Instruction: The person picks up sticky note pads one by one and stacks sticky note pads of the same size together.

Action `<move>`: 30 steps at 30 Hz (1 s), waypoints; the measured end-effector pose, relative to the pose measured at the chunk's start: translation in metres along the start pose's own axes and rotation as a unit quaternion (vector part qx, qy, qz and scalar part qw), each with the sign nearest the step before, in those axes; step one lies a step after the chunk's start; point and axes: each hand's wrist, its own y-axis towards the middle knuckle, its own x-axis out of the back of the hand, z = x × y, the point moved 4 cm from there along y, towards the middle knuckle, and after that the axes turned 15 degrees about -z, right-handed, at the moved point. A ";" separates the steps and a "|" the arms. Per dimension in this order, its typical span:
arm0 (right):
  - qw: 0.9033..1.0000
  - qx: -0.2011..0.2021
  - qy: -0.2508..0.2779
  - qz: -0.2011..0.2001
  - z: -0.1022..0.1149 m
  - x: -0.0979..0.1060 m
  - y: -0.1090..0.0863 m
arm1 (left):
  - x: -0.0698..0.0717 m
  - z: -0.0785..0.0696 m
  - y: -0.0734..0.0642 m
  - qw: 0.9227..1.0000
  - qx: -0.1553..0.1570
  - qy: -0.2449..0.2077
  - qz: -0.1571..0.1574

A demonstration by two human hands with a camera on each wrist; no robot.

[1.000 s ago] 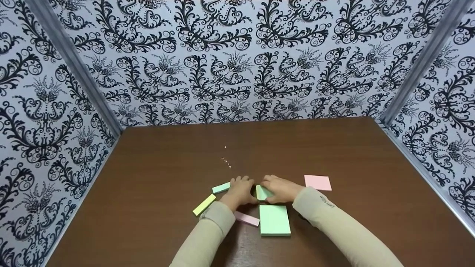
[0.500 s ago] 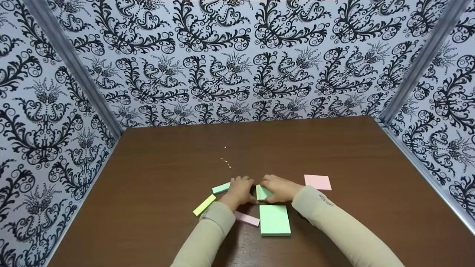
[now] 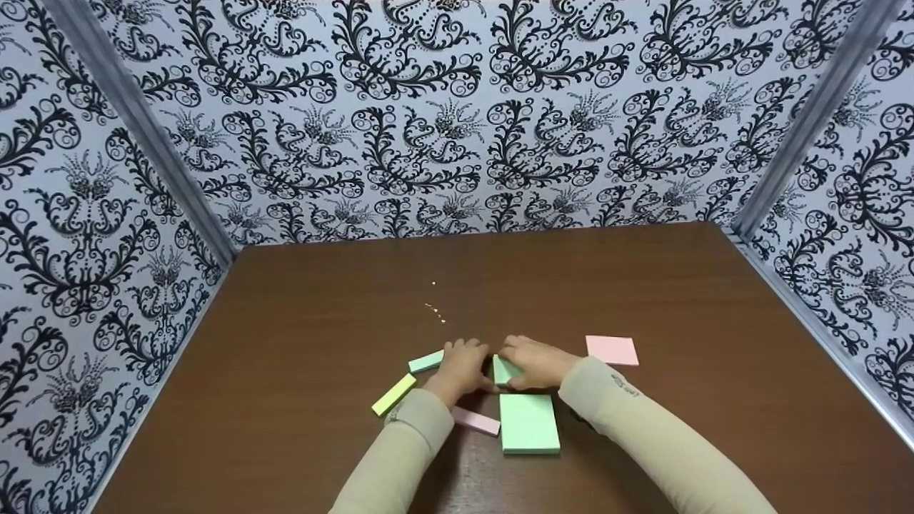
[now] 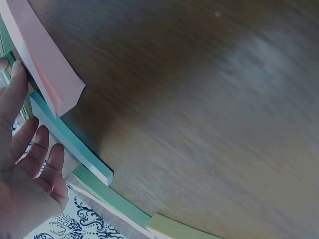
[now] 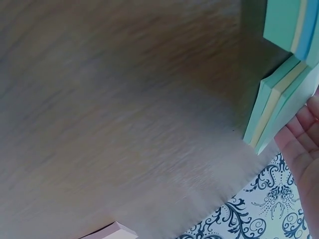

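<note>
My right hand (image 3: 540,363) grips a small stack of green and yellow sticky note pads (image 3: 504,371) from above. In the right wrist view this stack (image 5: 276,102) shows a yellow layer between green ones, with the fingers (image 5: 306,129) against it. To its left, my left hand (image 3: 463,368) rests low over the table, thumb toward the stack's side and fingers loosely bent. A bluish-green strip pad (image 3: 426,361) lies beside the left fingers. A pink strip pad (image 3: 476,421) lies nearer me. A large green sticky note stack (image 3: 529,425) sits just in front of the small one.
A yellow strip pad (image 3: 393,395) lies left of the left wrist. A pink square pad (image 3: 612,350) lies right of the right hand. Small light specks (image 3: 435,311) show on the brown table (image 3: 321,307). Patterned walls (image 3: 457,121) enclose the back and sides.
The right hand and the small stack have shifted very slightly, and the pads look more evenly lined up. The left hand stays nearly still.
</note>
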 end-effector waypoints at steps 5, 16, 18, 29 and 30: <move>1.000 0.001 0.006 -0.002 0.001 0.001 0.001 | 0.001 0.000 0.000 1.000 0.003 -0.004 0.000; 1.000 -0.002 0.010 0.019 -0.001 -0.001 0.001 | 0.000 0.000 0.002 0.999 0.017 -0.013 0.030; 1.000 -0.001 0.010 0.017 -0.001 -0.001 0.001 | 0.000 0.000 0.002 0.999 0.017 -0.017 0.031; 1.000 -0.011 0.011 0.015 0.000 -0.002 0.001 | 0.003 0.003 0.003 0.998 0.009 -0.046 0.043; 1.000 -0.010 0.009 0.014 0.000 -0.002 0.001 | 0.002 0.002 0.003 0.998 0.006 -0.042 0.040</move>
